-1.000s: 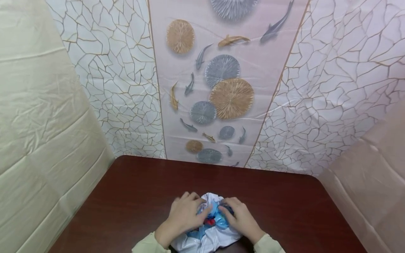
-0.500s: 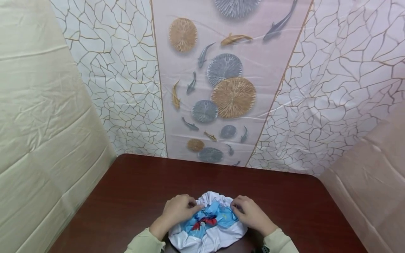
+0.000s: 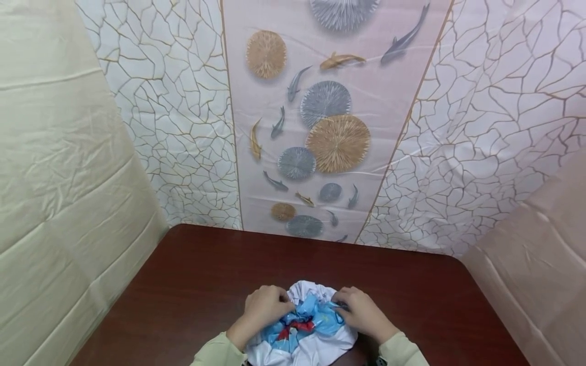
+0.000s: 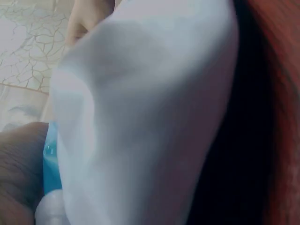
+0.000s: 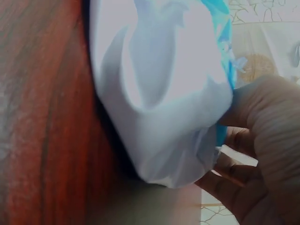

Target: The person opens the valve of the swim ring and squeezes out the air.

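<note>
A crumpled, glossy white-and-blue bundle (image 3: 320,351) lies on the table near its front edge. Its white outer part puffs up in folds around a gathered blue middle with red patches (image 3: 302,325). My left hand (image 3: 264,311) pinches the bundle's left rim, thumb over the blue part. On the opposite side my right hand (image 3: 364,314) grips the right rim between thumb and fingers. Up close in the right wrist view, the right hand's thumb (image 5: 241,105) lies on top and its fingers reach behind the white material. White folds fill most of the left wrist view.
The dark red-brown table (image 3: 206,274) reaches back to a patterned cloth wall (image 3: 320,152) with fish and round shapes. Plain cream cloth hangs along the left side (image 3: 68,203) and the right side (image 3: 540,254).
Both hands were close together over the bundle's middle a second ago; they have moved apart to its two sides. The blue and red middle now shows more widely.
</note>
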The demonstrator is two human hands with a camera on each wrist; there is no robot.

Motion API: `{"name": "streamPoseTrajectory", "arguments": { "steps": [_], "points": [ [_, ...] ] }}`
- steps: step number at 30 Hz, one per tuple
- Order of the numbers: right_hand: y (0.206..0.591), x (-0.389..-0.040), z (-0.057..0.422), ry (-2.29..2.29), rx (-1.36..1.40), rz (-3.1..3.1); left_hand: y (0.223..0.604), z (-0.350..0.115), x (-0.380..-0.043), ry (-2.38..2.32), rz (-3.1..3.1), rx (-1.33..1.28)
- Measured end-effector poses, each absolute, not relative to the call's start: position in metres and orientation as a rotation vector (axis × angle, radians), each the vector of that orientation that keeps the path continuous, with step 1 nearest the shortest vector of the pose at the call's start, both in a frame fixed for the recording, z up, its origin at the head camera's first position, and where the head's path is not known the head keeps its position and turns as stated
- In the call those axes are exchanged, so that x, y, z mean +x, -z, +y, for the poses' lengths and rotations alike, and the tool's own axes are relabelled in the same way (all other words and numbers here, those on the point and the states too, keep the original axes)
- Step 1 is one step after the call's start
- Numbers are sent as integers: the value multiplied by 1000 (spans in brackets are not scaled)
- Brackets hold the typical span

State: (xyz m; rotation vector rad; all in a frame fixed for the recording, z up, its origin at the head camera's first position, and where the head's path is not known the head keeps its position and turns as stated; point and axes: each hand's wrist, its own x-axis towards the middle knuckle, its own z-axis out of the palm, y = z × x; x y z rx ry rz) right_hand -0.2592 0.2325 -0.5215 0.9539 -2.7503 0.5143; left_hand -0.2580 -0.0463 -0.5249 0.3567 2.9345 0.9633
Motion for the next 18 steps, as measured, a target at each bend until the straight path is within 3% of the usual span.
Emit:
{"name": "streamPoseTrajectory", "arguments": {
  "steps": [7, 18],
  "points": [
    [528, -257, 239, -658, 864, -2742, 527, -61, -258, -1164, 2767, 424],
    [522, -252, 263, -794, 901, -2723, 534, -105, -267, -1371, 2794, 316]
  ]
}}
